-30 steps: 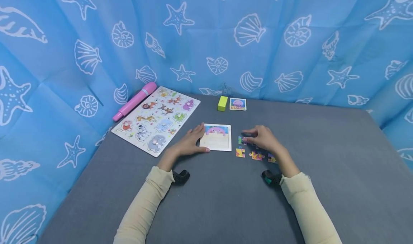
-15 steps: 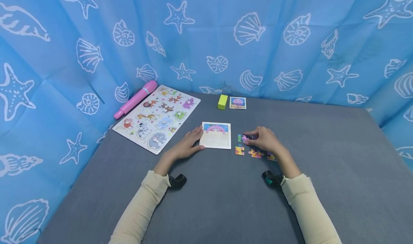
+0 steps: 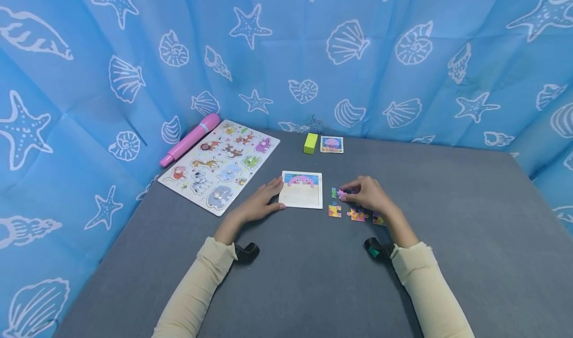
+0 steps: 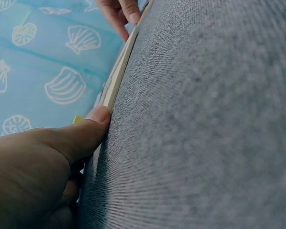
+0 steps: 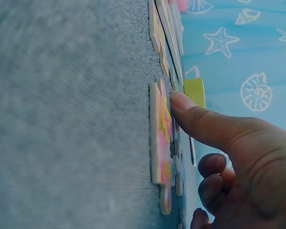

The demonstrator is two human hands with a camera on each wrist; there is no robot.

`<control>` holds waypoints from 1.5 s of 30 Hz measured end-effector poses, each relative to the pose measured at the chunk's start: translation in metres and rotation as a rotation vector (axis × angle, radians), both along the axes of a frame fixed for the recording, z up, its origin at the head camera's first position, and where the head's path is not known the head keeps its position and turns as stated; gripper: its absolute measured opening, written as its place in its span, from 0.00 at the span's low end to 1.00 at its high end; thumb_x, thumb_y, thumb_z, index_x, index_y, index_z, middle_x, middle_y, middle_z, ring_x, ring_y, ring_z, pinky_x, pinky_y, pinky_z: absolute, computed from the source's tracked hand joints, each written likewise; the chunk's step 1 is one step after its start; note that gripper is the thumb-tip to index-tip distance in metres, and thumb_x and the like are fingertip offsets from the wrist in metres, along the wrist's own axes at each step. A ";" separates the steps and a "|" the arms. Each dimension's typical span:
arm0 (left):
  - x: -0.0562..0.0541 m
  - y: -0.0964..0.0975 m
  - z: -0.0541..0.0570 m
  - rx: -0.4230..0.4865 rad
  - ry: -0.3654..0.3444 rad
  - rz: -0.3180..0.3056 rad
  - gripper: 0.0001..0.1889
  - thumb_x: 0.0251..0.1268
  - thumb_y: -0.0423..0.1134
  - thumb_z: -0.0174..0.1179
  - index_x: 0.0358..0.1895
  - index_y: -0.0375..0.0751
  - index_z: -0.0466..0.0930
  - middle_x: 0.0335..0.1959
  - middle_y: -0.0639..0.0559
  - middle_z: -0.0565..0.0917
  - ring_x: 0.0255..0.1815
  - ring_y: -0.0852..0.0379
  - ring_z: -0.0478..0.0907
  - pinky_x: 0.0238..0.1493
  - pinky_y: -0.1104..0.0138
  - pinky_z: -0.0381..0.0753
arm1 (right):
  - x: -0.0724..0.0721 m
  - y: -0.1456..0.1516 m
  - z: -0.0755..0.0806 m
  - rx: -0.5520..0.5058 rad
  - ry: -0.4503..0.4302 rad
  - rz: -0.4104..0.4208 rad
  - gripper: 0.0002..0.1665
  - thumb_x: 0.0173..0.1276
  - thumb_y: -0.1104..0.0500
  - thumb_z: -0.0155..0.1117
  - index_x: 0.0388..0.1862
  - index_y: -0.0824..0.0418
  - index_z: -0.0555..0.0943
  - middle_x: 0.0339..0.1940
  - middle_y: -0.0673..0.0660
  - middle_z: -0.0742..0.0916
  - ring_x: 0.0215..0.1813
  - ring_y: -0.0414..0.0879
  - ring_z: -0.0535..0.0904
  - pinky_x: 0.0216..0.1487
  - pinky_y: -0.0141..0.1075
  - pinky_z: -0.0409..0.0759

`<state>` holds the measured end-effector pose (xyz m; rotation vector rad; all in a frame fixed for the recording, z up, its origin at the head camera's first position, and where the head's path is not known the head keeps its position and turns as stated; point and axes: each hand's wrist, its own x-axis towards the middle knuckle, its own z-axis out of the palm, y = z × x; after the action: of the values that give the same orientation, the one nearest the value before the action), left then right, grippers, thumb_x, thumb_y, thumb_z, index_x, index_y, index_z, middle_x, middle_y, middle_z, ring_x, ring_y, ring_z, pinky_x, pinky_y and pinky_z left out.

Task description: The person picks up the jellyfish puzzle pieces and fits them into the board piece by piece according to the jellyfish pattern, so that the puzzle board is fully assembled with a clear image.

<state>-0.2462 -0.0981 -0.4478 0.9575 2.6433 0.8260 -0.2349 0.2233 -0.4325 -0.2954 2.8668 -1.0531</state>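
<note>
A small white-framed jigsaw tray lies mid-table, with a pink sea-creature's face across its top and bare wood below. At its left edge rests my left hand, fingers fairly straight and thumb spread toward the lower corner; the left wrist view has that thumb against the tray's rim. To the tray's right, my right hand pinches a pink puzzle piece between thumb and index finger, low over the table. Loose pieces surround it: a green-blue one, a yellow one and a pink-orange one. Others are partly hidden under the right hand.
An animal knob puzzle board lies at the left, with a pink microphone-shaped stick along its far edge. Behind the tray are a yellow-green block and a small picture card. A blue seashell curtain hangs behind the table.
The right hand has drawn the pink piece slightly right, away from the green-blue piece. The left thumb has slid a little left, off the tray's front. The view shifts slightly.
</note>
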 end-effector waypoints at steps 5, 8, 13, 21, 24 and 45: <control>0.000 -0.001 0.001 0.004 -0.003 -0.003 0.37 0.66 0.46 0.54 0.71 0.34 0.47 0.74 0.42 0.46 0.75 0.45 0.42 0.73 0.51 0.42 | -0.001 -0.001 0.001 -0.008 -0.001 0.017 0.16 0.56 0.57 0.69 0.42 0.63 0.85 0.28 0.58 0.77 0.29 0.44 0.63 0.28 0.34 0.62; 0.000 -0.002 0.002 0.010 -0.002 -0.009 0.37 0.66 0.45 0.54 0.71 0.33 0.47 0.74 0.42 0.46 0.75 0.45 0.42 0.73 0.51 0.42 | -0.002 -0.003 0.003 -0.006 -0.001 0.021 0.16 0.56 0.57 0.69 0.43 0.63 0.85 0.26 0.56 0.75 0.28 0.45 0.63 0.28 0.34 0.62; 0.000 -0.002 0.003 0.009 0.000 -0.011 0.37 0.65 0.44 0.54 0.71 0.33 0.48 0.74 0.41 0.47 0.75 0.44 0.43 0.73 0.51 0.43 | -0.007 -0.016 0.008 -0.017 0.034 0.045 0.16 0.56 0.58 0.69 0.44 0.62 0.85 0.24 0.55 0.73 0.28 0.46 0.62 0.29 0.35 0.60; -0.001 -0.002 0.003 0.010 0.003 -0.018 0.36 0.65 0.44 0.55 0.70 0.32 0.50 0.74 0.41 0.49 0.75 0.44 0.44 0.73 0.51 0.44 | -0.016 -0.064 0.007 -0.032 0.091 0.096 0.15 0.55 0.59 0.69 0.42 0.63 0.85 0.21 0.55 0.72 0.25 0.45 0.63 0.27 0.34 0.61; -0.001 -0.002 0.002 0.009 0.006 -0.018 0.36 0.65 0.45 0.55 0.70 0.32 0.51 0.74 0.41 0.49 0.75 0.45 0.44 0.73 0.51 0.44 | -0.018 -0.082 0.007 -0.021 0.101 0.105 0.16 0.55 0.59 0.70 0.42 0.62 0.85 0.22 0.55 0.74 0.26 0.45 0.63 0.27 0.34 0.61; -0.004 -0.004 0.002 0.009 0.016 -0.025 0.36 0.64 0.46 0.55 0.69 0.31 0.53 0.73 0.41 0.51 0.74 0.44 0.46 0.72 0.50 0.47 | -0.027 -0.114 0.000 0.015 0.095 0.102 0.17 0.55 0.55 0.70 0.44 0.58 0.85 0.23 0.55 0.75 0.26 0.45 0.62 0.29 0.34 0.56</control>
<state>-0.2504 -0.1017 -0.4453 1.0008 2.6377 0.8292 -0.2619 0.1090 -0.4329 -0.4976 2.9051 -1.0266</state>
